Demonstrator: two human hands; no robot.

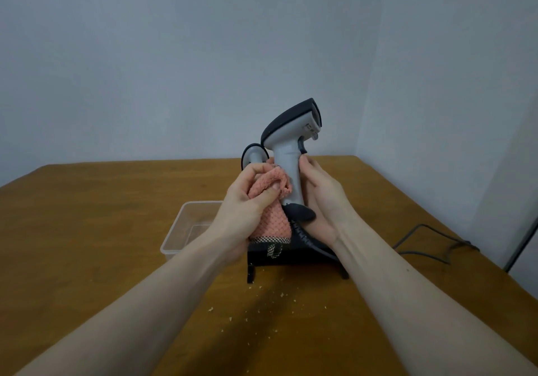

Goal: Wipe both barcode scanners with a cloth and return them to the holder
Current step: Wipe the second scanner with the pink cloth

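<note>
Hands are meeting above the middle of a brown wooden table in the head view. The right hand is gripping a grey and black barcode scanner by its handle, fingers curled round the far side and the thumb lying along the near side just below the trigger. That scanner is standing nearly upright in the air, its long axis running up and slightly to the right, with the scan head at the top pointing to the right and away from the person. Its dark base is sitting in the palm, and a coiled cable is trailing down from it across the wrist.

The left hand is bunching a pink waffle-weave cloth with a checked trim, fingers curled and pinching the fabric, pressing it against the left side of the handle.

Below both hands, a black holder is standing on the table. A second scanner is showing behind the left hand, only its rounded grey head visible, so its seating in the holder cannot be told. A clear plastic container is resting just left of the holder. A grey cord is lying on the table to the right, and pale crumbs are scattered in front.
</note>
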